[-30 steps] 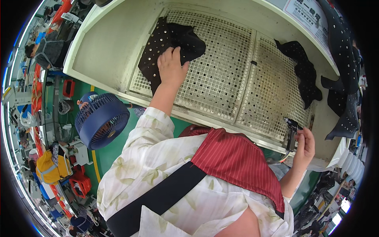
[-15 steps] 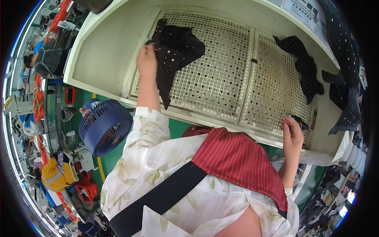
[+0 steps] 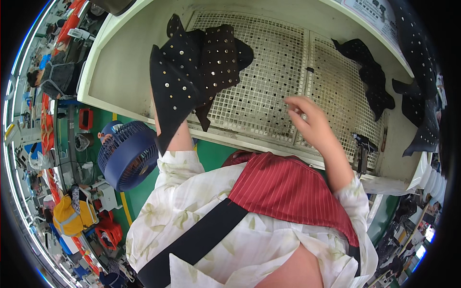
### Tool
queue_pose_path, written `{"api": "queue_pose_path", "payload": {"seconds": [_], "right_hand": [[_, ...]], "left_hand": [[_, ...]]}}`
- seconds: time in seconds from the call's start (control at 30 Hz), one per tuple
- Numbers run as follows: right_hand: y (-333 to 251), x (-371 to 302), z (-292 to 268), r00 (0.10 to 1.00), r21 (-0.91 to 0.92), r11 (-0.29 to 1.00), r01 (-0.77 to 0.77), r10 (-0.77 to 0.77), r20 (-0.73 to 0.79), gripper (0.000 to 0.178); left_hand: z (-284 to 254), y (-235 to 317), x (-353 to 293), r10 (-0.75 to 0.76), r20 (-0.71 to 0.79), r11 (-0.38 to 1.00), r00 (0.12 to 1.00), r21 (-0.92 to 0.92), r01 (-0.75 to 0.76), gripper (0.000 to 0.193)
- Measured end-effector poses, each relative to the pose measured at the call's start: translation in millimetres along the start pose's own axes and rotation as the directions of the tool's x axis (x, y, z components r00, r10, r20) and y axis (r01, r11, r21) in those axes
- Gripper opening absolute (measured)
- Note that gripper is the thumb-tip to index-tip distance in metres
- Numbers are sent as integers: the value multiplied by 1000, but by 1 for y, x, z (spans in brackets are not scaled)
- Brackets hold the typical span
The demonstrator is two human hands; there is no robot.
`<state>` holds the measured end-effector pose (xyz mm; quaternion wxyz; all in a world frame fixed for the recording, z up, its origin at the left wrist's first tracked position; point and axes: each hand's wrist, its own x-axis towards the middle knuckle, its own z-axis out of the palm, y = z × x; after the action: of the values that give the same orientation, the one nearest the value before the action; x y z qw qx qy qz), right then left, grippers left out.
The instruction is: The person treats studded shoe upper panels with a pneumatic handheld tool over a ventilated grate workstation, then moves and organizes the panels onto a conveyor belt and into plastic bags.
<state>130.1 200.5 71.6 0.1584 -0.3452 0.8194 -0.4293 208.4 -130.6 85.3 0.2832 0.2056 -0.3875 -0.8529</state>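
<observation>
Studded dark material (image 3: pixel 175 72): now raised above left side of grate (image 3: pixel 273 72) | left hand: hidden behind it, grip unclear | right hand (image 3: pixel 308 123): loosely curled, empty, now off gun-shaped tool (image 3: pixel 363 150), thus free

A dark studded piece (image 3: pixel 177 79) hid the left hand and part of the left forearm (image 3: pixel 179 140), so its grip could not be told. Up and right of the fingers of the right hand (image 3: pixel 312 126), a printed sheet (image 3: pixel 372 8) ran off the top edge. Far left of those fingers, the workshop clutter (image 3: pixel 36 158) was too small to tell.
</observation>
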Motion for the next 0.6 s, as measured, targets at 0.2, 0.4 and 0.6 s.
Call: {"api": "queue_pose_path", "payload": {"seconds": [0.2,0.4,0.6], "right_hand": [[33,61,51,972,187,959,-215,191,137,39],[35,78,83,931,242,911,-334,279,235,50],[37,116,115,935,270,902,-336,287,207,60]], "left_hand": [[-18,8,-7,96,-101,972,990,222,-72,34],[-60,6,-14,653,-194,563,732,770,-299,42],[-32,-17,-50,552,354,-10,755,908,-418,44]]}}
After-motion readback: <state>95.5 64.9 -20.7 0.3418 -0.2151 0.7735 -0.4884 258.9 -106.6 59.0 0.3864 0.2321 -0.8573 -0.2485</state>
